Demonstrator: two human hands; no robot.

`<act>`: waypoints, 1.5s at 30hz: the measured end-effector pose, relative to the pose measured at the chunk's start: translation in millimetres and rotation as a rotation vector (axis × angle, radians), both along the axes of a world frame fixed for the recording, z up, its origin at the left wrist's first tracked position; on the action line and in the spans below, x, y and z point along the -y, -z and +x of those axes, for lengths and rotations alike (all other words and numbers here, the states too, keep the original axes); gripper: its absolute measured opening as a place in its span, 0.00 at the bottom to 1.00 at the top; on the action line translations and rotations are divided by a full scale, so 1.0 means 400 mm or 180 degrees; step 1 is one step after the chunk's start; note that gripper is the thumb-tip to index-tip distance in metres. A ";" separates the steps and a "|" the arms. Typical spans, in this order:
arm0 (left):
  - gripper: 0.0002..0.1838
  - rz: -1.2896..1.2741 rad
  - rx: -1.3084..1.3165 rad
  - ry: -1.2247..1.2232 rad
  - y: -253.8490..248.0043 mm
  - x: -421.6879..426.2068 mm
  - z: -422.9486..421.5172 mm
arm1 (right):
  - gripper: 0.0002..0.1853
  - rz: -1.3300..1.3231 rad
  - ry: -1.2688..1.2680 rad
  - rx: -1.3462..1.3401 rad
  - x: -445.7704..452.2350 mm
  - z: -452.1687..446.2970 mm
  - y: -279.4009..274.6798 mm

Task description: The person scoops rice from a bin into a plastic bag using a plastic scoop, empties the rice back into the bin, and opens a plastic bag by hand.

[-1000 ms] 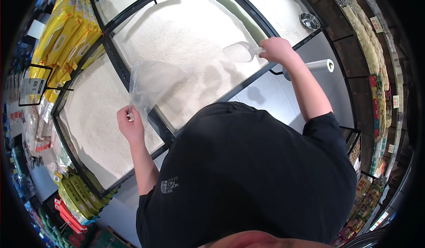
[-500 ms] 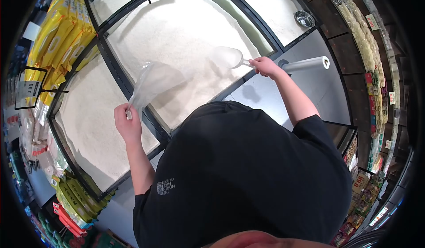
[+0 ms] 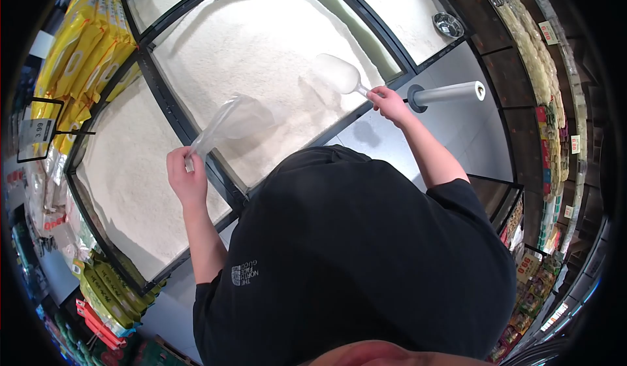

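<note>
Past your left fingertips, the bag [image 3: 243, 113] slants across the divider [image 3: 168, 97] and over the powder [image 3: 215, 46]. The fingers of your left hand [image 3: 187, 178] are clamped on just 1 end of it; I can't tell whether its far end gapes. Your right hand [image 3: 390, 104] has its fingers wrapped round the scoop [image 3: 344, 74], which points away from them over the powder, toward the bag's side.

With 1 end pinched, the limp film could fold flat, and anything tipped at it might run down the outside. If your left fingers dip, the part beyond them could sag and drag through the powder. Your right fingers sit behind the scoop's wide end, so a load there could roll it sideways if your grip slackens; whether it carries any isn't clear. Close by those fingers runs the bin rim [image 3: 345, 123]: swing low and your knuckles may catch it, jolting powder onto the floor [image 3: 480, 144]. Just outside the same fingers stands the roll [image 3: 450, 93], which a careless outward sweep of that wrist could knock.
</note>
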State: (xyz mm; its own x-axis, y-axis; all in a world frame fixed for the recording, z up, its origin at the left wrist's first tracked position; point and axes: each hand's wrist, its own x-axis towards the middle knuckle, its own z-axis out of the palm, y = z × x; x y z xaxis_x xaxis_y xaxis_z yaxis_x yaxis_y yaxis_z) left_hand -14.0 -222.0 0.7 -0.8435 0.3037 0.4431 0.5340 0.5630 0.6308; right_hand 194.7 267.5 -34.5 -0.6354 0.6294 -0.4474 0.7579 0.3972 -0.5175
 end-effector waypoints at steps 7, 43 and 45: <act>0.06 -0.0019 -0.0034 -0.0027 -0.002 -0.003 0.000 | 0.24 0.0505 -0.0120 -0.0039 -0.009 -0.010 0.004; 0.18 0.0501 -0.1714 0.0917 -0.340 -0.104 -0.003 | 0.18 -0.1339 0.0069 -0.1202 0.090 0.066 0.054; 0.17 0.0482 -0.1859 0.1005 -0.376 -0.117 -0.003 | 0.20 -0.0325 -0.0253 -0.0615 0.113 0.064 0.054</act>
State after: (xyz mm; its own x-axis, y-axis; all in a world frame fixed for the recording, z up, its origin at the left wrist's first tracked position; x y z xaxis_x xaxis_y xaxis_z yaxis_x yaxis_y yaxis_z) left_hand -15.2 -175.2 151.3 -0.3341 0.3948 0.8559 0.9352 0.2523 0.2486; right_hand 220.1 222.4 -56.2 -0.7612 0.5315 -0.3714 0.6092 0.3899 -0.6905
